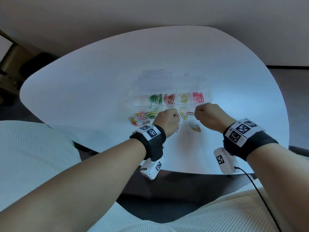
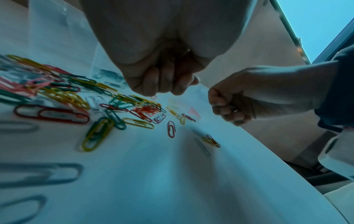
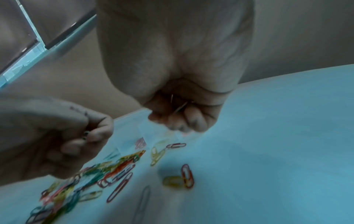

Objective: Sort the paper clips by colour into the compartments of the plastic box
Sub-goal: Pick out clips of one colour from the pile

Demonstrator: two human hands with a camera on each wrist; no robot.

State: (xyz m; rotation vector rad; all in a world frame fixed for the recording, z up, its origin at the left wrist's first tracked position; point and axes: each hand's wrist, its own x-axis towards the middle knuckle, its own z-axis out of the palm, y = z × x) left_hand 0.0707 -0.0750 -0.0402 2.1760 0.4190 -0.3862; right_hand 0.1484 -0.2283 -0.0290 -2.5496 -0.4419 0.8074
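The clear plastic box (image 1: 209,91) lies across the table's middle. Its compartments hold green clips (image 1: 155,98), red clips (image 1: 168,99), yellow clips (image 1: 183,98) and pink clips (image 1: 198,97). A mixed pile of loose clips (image 1: 142,118) (image 2: 63,94) (image 3: 99,171) lies in front of the box at the left. My left hand (image 1: 175,116) (image 2: 166,89) is curled just right of the pile and pinches a dark green clip (image 3: 86,134). My right hand (image 1: 197,113) (image 3: 180,121) is curled in front of the pink compartment, with thin clip wire (image 3: 180,109) showing in its palm. A dark red clip (image 1: 190,113) lies between the hands.
Two yellow clips (image 1: 183,115) lie between the hands, and a yellow and red pair (image 1: 196,128) (image 3: 179,178) sits nearer me. The white table (image 1: 100,81) is rounded, with its front edge close to my wrists. A black cable (image 1: 260,195) trails from the right wrist camera.
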